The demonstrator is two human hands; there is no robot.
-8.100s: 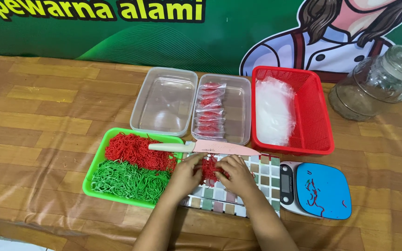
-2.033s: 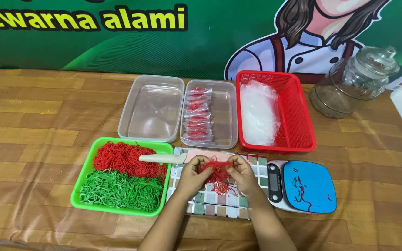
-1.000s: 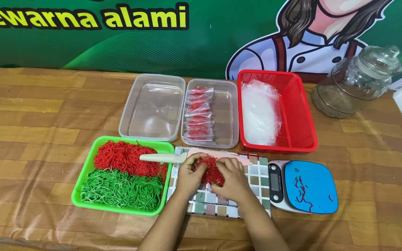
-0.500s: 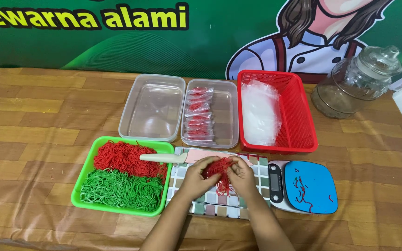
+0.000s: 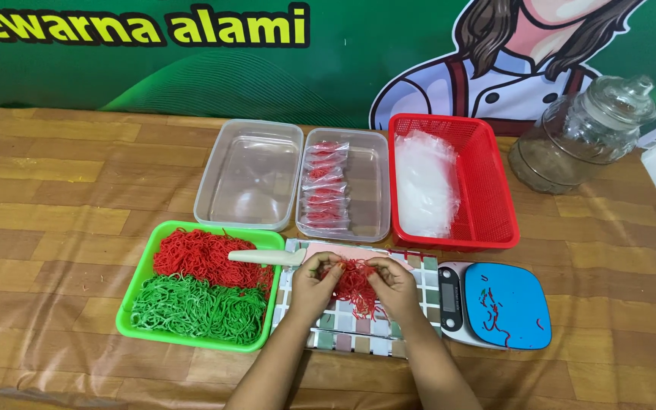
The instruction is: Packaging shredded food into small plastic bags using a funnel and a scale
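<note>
Fingertips of both hands pinch one small clump of red noodle strands [image 5: 357, 287]: the left hand [image 5: 314, 279] grips its left side, the right hand [image 5: 393, 282] its right, and loose ends hang down between them. The clump is held just above a checked, pastel-tiled cutting mat [image 5: 343, 334].

A green plastic tray of red and green noodles [image 5: 197, 287] touches the mat's left edge, and a white-handled knife [image 5: 267, 258] lies across the tray's corner, its blade reaching in behind the hands. On the right, a small kitchen scale with a blue platform [image 5: 504, 304] sits just beside the mat, a few red strands on it. Behind stand an empty clear plastic tub [image 5: 250, 184], a second clear tub lined with small filled packets [image 5: 343, 185] and a red plastic basket of clear bags [image 5: 451, 181]. Bare wooden tabletop [image 5: 55, 197] lies open to the left and along the near edge.

Half a second ago the clump was bunched higher between the hands; now it is drawn out and hangs lower.
</note>
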